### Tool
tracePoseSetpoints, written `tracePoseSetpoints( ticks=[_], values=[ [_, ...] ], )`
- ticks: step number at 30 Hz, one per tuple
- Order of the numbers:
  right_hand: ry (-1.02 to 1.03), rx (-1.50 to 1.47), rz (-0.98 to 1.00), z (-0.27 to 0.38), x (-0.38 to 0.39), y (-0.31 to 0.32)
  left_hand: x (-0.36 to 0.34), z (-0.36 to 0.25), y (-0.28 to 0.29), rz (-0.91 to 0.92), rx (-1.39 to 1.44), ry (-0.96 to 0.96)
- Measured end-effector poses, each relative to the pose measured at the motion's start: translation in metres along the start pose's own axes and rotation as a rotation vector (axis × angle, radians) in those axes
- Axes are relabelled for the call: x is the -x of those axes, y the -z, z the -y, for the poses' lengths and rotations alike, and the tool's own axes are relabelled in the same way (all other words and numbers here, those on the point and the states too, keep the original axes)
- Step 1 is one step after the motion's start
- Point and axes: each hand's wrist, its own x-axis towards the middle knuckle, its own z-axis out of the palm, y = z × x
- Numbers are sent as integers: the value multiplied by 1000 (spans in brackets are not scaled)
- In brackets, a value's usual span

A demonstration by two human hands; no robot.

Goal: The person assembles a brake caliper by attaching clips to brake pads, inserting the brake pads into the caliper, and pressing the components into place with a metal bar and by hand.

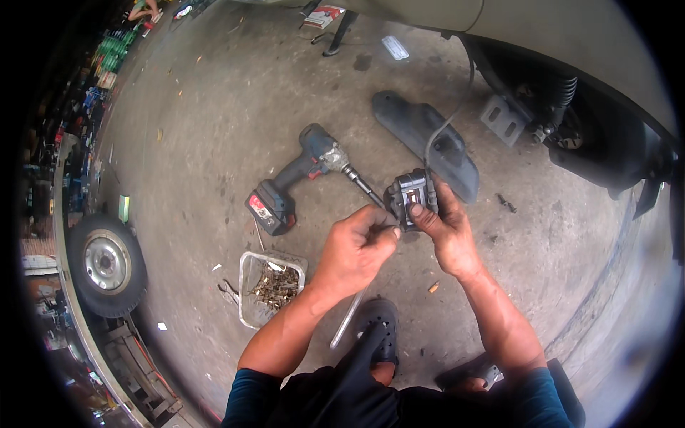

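Note:
A dark brake caliper with a hose running up from it sits in my right hand, thumb across its front and fingers round its right side. My left hand is closed at the caliper's lower left, thumb against curled fingers. Whatever those fingers pinch, if anything, is hidden. Just left of the caliper, a cordless impact wrench lies on the floor, its long socket pointing toward the caliper. Behind the caliper rests a black moulded plastic cover.
A clear plastic tub of small screws stands left of my left forearm, pliers beside it. A metal bar lies near my shoe. A vehicle's body overhangs the upper right. At far left is a wheel. A bolt lies right.

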Motion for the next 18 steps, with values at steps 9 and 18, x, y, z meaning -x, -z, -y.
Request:
tracePoseSetpoints(
  ticks=[9, 18],
  values=[
    [-13, -17, 4, 1, 0, -3, -4, 6, 1, -4, -57, -3],
    [-37, -70, -17, 0, 0, -1, 2, 1, 1, -12, -7, 2]
  ],
)
